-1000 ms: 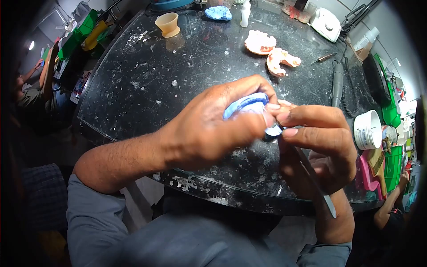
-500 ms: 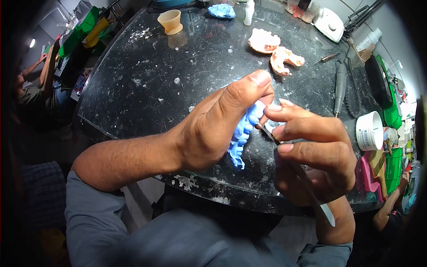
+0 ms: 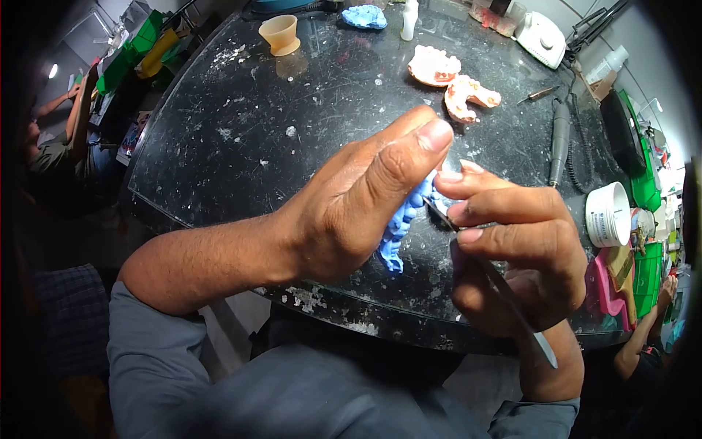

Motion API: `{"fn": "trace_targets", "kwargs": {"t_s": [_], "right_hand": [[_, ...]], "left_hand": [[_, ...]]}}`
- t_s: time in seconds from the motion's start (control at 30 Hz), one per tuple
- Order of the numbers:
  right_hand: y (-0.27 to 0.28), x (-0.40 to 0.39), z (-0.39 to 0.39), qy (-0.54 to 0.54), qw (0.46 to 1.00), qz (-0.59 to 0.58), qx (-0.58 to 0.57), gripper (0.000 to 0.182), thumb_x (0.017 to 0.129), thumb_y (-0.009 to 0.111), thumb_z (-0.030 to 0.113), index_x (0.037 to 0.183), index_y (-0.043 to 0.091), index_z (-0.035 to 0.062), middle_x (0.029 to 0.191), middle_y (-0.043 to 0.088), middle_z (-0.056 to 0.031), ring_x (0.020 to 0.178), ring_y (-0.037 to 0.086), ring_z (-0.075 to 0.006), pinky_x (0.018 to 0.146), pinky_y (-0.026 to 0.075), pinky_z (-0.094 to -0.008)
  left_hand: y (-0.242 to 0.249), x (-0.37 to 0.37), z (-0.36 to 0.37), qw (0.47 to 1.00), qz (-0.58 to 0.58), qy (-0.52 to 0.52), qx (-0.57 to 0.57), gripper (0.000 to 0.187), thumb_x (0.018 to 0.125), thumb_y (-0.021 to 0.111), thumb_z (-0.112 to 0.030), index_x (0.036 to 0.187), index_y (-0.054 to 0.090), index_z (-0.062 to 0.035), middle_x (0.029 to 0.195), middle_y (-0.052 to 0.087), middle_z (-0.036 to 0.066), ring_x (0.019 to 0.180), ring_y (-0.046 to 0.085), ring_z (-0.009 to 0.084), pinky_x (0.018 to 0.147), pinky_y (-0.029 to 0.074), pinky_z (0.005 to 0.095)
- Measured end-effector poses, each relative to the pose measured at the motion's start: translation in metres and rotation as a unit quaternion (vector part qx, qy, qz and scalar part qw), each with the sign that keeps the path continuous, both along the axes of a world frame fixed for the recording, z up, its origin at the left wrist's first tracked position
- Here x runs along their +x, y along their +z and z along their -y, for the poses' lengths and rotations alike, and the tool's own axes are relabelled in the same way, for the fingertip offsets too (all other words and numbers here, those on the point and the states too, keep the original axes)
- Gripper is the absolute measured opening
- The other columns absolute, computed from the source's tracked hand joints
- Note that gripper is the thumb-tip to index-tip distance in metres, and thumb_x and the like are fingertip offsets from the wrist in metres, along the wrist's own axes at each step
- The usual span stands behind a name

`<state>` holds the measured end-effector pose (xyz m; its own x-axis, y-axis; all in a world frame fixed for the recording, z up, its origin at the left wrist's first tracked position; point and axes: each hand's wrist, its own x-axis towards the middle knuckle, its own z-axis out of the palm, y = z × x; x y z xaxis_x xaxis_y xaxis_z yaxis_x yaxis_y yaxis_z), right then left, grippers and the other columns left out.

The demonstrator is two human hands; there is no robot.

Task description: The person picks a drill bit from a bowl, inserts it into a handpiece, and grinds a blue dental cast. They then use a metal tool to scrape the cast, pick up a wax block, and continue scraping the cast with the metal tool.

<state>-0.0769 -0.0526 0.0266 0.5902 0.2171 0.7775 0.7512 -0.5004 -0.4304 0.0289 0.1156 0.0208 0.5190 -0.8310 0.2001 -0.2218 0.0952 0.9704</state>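
Observation:
My left hand [image 3: 358, 194] is closed around a blue dental model [image 3: 398, 228], whose row of teeth faces right; the palm and thumb cover much of it. In my right hand [image 3: 523, 252] is a slim metal spatula [image 3: 504, 293], gripped between thumb and fingers. Its flat blade end points down toward my right forearm. The thin upper tip meets the teeth of the blue model. Beyond my hands, two pinkish-white dental models [image 3: 435, 66] lie on the black table [image 3: 219, 154].
At the back stand a beige cup [image 3: 279, 35], a blue lump [image 3: 364, 17] and a small white bottle [image 3: 409, 20]. On the right are a grey handpiece [image 3: 559, 143] with a coiled cord, a thin tool [image 3: 539, 94] and a white tub [image 3: 607, 216]. Other people sit at both sides.
My left hand has tilted slightly, with the thumb shifted a little right, and the blue model shows less. The spatula's lower end has moved slightly right.

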Motion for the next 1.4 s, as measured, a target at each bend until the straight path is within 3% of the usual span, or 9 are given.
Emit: {"fn": "trace_targets", "kwargs": {"t_s": [0.13,0.2,0.63,0.8,0.93,1.4], "right_hand": [[0.001,-0.002,-0.003,0.002,0.998,-0.015,0.059,0.022,0.090,0.070,0.015,0.095,0.055,0.0003,0.095,0.063,-0.0195,0.100,0.068,-0.0371,0.094,0.053,-0.0511],[0.002,0.002,-0.003,0.002,1.000,0.014,0.014,0.020,0.090,0.071,0.012,0.095,0.054,0.0017,0.095,0.063,-0.0186,0.099,0.069,-0.0366,0.093,0.054,-0.0500],[0.006,0.000,-0.008,-0.009,1.000,0.008,-0.011,0.017,0.086,0.073,0.007,0.090,0.058,0.0052,0.092,0.068,-0.0139,0.103,0.068,-0.0400,0.094,0.053,-0.0525],[0.015,-0.002,-0.003,0.027,0.998,-0.050,-0.037,0.022,0.079,0.077,0.008,0.093,0.061,0.0072,0.096,0.070,-0.0107,0.110,0.064,-0.0429,0.104,0.043,-0.0592],[0.016,-0.005,-0.004,0.013,0.996,-0.067,-0.049,0.022,0.078,0.078,0.008,0.093,0.061,0.0086,0.096,0.071,-0.0088,0.111,0.064,-0.0428,0.105,0.040,-0.0600],[0.018,-0.008,-0.005,-0.027,0.990,-0.136,-0.028,0.017,0.077,0.081,0.011,0.085,0.067,0.0164,0.091,0.075,-0.0028,0.108,0.067,-0.0291,0.110,0.033,-0.0590]], "left_hand": [[-0.001,-0.002,0.003,1.000,-0.004,-0.005,-0.027,0.051,0.103,0.027,-0.049,0.096,0.050,-0.0034,0.088,0.050,0.002,0.084,0.047,0.0087,0.080,0.039,0.0255],[0.001,-0.004,0.003,0.984,-0.175,-0.014,-0.004,0.052,0.103,0.029,-0.048,0.097,0.052,-0.0022,0.090,0.055,0.004,0.086,0.051,0.0096,0.081,0.041,0.0263],[0.012,-0.006,0.005,0.957,-0.291,-0.010,-0.010,0.055,0.102,0.029,-0.048,0.093,0.055,-0.0009,0.082,0.058,0.006,0.077,0.055,0.0112,0.075,0.045,0.0259],[0.009,-0.003,0.004,0.954,-0.294,-0.034,-0.034,0.055,0.101,0.028,-0.049,0.090,0.054,-0.0015,0.081,0.057,0.007,0.076,0.055,0.0120,0.075,0.045,0.0266],[0.009,0.000,0.003,0.963,-0.259,-0.065,-0.032,0.055,0.101,0.028,-0.048,0.088,0.053,-0.0016,0.080,0.056,0.007,0.077,0.055,0.0128,0.075,0.045,0.0271],[0.005,-0.002,0.001,0.965,-0.258,-0.033,0.001,0.053,0.104,0.026,-0.044,0.088,0.054,-0.0016,0.078,0.058,0.006,0.071,0.055,0.0095,0.072,0.046,0.0238]]}}
